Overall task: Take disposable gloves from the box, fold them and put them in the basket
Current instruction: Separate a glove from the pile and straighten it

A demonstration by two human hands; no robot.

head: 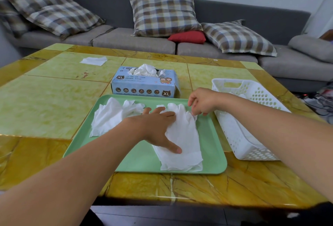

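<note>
so my left hand (158,126) presses flat, fingers spread, on the glove (182,141) at the tray (212,135)'s right edge; my right hand (201,102) pinches its fingertip end. gloves poke from the box (144,83) beyond; the basket (239,117) sits right.

A white disposable glove (182,135) lies flat on a pale green plastic tray (212,146) on the yellow-green marbled bench (45,103). The left hand (158,128) presses on it with straight, spread fingers, while the right hand (201,102) pinches the glove's edge near its fingertips. More crumpled white gloves (111,114) lie on the tray's left part. Behind the tray stands a blue cardboard glove box (144,85) with gloves poking out; a white perforated plastic basket (252,103) sits to the right.
</note>
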